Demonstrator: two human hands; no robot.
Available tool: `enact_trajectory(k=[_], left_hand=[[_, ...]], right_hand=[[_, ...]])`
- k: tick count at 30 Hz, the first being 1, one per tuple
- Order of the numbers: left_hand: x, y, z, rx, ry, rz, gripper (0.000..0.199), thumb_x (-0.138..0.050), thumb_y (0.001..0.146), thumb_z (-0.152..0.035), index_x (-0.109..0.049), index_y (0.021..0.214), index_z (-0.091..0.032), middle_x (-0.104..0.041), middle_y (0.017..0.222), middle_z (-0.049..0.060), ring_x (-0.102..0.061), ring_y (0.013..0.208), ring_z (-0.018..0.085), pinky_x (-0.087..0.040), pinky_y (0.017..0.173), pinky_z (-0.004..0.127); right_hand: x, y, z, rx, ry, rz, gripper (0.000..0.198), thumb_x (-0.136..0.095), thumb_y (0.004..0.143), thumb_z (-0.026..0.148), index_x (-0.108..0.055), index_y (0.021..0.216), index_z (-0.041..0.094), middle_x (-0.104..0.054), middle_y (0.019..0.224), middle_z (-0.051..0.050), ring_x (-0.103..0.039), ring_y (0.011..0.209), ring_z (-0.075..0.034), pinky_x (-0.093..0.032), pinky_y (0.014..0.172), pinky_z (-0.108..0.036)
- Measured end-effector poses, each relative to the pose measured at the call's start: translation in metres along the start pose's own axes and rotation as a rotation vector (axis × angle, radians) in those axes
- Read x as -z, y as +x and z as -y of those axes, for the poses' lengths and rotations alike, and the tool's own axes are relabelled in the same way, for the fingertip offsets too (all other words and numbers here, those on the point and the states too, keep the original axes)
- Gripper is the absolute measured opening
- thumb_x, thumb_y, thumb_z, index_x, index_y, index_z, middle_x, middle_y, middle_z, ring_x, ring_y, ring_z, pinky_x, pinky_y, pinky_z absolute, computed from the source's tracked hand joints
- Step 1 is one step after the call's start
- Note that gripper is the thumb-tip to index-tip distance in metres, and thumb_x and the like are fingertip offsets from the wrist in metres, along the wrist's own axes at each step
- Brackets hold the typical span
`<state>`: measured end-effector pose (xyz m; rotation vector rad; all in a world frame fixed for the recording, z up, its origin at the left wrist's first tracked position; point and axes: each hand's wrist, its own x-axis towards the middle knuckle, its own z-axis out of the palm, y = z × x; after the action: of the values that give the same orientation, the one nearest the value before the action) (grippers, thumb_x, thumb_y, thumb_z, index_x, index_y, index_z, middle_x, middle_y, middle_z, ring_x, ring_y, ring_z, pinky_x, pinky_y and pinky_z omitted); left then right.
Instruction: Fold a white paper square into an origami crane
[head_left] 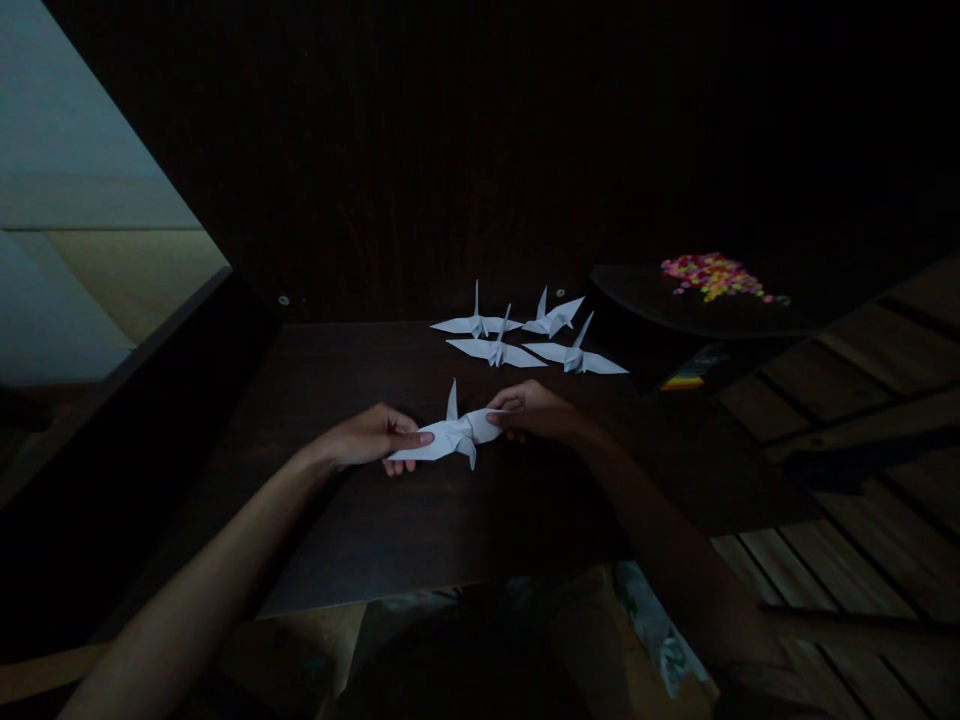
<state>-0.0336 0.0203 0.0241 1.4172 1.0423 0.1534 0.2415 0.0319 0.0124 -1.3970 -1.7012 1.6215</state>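
A white folded paper crane (456,436) is held just above the dark desk, its wings spread between my two hands. My left hand (379,438) pinches the left wing, thumb on top and fingers beneath. On the other side my right hand (531,410) grips the right wing near its tip, also with the thumb over the paper. One thin point of the crane stands up at the back and another bends down toward me. Behind my hands several finished white paper cranes (499,350) stand close together on the desk, wings outstretched.
The dark wooden desk (337,370) has a tall back panel and a raised left side board (135,390). At the right, a rounded shelf (637,290) carries a heap of small colourful pieces (712,275). Wooden slats (825,570) lie further right. The room is dim.
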Motion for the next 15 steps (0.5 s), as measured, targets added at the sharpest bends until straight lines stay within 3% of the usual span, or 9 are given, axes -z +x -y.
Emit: enact_trajectory(k=[3, 8, 12, 15], left_hand=[[-0.001, -0.003, -0.001, 0.032, 0.011, 0.082, 0.049, -0.064, 0.077, -0.06, -0.069, 0.072, -0.012, -0.069, 0.062, 0.004, -0.054, 0.044, 0.008, -0.042, 0.044, 0.018], [-0.004, -0.006, -0.001, 0.0, 0.069, 0.185, 0.061, -0.051, 0.082, -0.066, -0.069, 0.065, -0.011, -0.066, 0.055, 0.006, -0.052, 0.04, 0.009, -0.039, 0.04, 0.018], [-0.001, -0.008, -0.002, -0.073, 0.236, 0.16, 0.059, -0.048, 0.085, -0.065, -0.07, 0.069, -0.013, -0.064, 0.054, 0.003, -0.051, 0.039, 0.008, -0.036, 0.039, 0.018], [0.002, -0.007, 0.0, -0.142, 0.363, -0.014, 0.053, -0.057, 0.08, -0.063, -0.062, 0.058, -0.014, -0.055, 0.047, -0.001, -0.047, 0.041, 0.008, -0.032, 0.04, 0.018]], right_hand=[[-0.002, 0.006, -0.004, 0.089, 0.067, -0.122, 0.029, -0.072, 0.075, 0.025, -0.063, 0.099, 0.012, -0.066, 0.074, -0.004, -0.062, 0.055, -0.011, -0.05, 0.045, -0.021], [-0.005, 0.008, -0.003, 0.176, 0.166, -0.262, 0.039, -0.072, 0.075, 0.029, -0.059, 0.109, 0.016, -0.062, 0.113, -0.012, -0.067, 0.07, -0.014, -0.055, 0.056, -0.026], [-0.005, 0.001, 0.004, 0.268, 0.043, -0.305, 0.033, -0.067, 0.079, 0.042, -0.063, 0.099, 0.016, -0.065, 0.089, -0.006, -0.062, 0.068, -0.013, -0.046, 0.05, -0.021], [-0.008, -0.007, 0.012, 0.324, -0.058, -0.225, 0.034, -0.069, 0.076, 0.047, -0.065, 0.091, 0.016, -0.062, 0.077, -0.002, -0.053, 0.061, -0.01, -0.04, 0.05, -0.021]])
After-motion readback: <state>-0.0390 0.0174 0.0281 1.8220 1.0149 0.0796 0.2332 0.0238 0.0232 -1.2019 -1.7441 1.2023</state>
